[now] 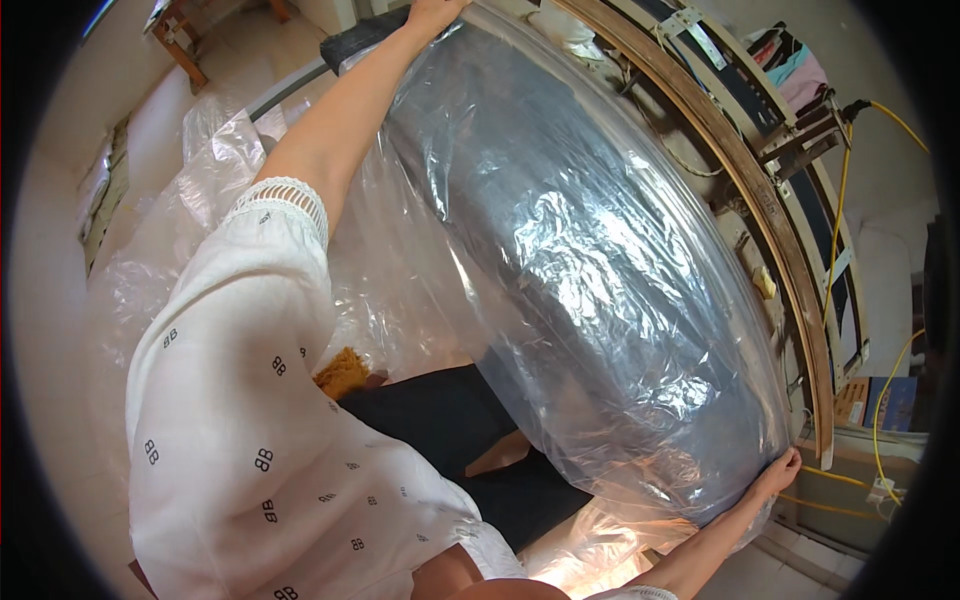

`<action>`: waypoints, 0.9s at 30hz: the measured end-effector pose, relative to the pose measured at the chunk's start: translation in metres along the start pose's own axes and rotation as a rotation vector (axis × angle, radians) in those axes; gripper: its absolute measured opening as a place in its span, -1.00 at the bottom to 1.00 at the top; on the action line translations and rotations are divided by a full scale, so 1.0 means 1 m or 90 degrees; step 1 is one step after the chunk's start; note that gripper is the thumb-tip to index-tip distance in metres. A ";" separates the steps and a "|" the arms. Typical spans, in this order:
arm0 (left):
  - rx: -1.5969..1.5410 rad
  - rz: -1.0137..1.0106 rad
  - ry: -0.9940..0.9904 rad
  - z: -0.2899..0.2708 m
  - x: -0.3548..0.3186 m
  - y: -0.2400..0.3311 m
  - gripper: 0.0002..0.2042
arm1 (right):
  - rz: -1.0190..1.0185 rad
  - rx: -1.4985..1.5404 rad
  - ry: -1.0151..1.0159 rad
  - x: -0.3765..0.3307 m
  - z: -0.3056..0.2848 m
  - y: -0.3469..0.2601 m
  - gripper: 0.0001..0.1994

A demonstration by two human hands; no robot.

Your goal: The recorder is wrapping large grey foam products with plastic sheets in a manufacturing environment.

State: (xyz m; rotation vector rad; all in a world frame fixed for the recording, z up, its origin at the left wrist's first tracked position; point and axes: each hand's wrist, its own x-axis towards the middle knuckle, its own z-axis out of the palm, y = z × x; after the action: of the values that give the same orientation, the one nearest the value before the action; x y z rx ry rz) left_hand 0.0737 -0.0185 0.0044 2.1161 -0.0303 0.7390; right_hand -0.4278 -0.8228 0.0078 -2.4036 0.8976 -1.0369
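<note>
Head view: your left hand (432,14) grips the far end of the big grey plastic-wrapped bundle (580,270), and your right hand (778,472) holds its near end, fingers pressed on the film. Bundle lies across in front of you, beside the curved wooden frame (780,240), loose plastic sheeting (200,200) on the floor behind.
</note>
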 end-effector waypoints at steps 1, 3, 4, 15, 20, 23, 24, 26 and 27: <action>0.010 0.027 0.008 0.001 0.001 0.004 -0.76 | 0.002 0.007 0.007 0.000 0.000 -0.001 -0.69; 0.016 0.056 0.016 0.004 0.005 0.008 -0.77 | 0.003 0.013 0.010 0.003 0.001 0.000 -0.70; 0.012 0.014 -0.013 0.005 0.006 0.010 -0.77 | 0.004 0.020 0.011 0.004 0.000 0.001 -0.71; -0.320 -0.171 0.053 0.017 0.019 -0.003 -0.78 | 0.022 -0.189 0.140 0.014 -0.005 0.004 -0.59; -0.602 -0.212 0.088 0.012 0.032 -0.024 -0.83 | 0.085 -0.077 0.124 0.013 -0.004 -0.008 -0.61; -0.581 -0.246 0.108 0.013 0.036 -0.026 -0.78 | 0.099 -0.105 0.147 0.008 -0.006 -0.016 -0.59; -0.249 -0.164 0.165 0.004 0.045 -0.043 -0.72 | 0.058 -0.045 0.126 0.008 -0.002 -0.020 -0.59; 0.108 -0.128 0.132 0.011 0.044 -0.047 -0.60 | -0.057 -0.086 0.092 0.005 -0.023 -0.006 -0.59; 0.152 -0.168 0.055 0.007 0.042 -0.045 -0.54 | -0.065 -0.229 0.044 -0.001 -0.018 -0.019 -0.62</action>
State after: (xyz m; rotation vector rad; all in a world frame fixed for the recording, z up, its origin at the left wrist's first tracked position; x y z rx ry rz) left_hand 0.1248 0.0141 -0.0103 2.2525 0.3949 0.7003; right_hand -0.4336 -0.8100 0.0297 -2.7476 1.0728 -1.0788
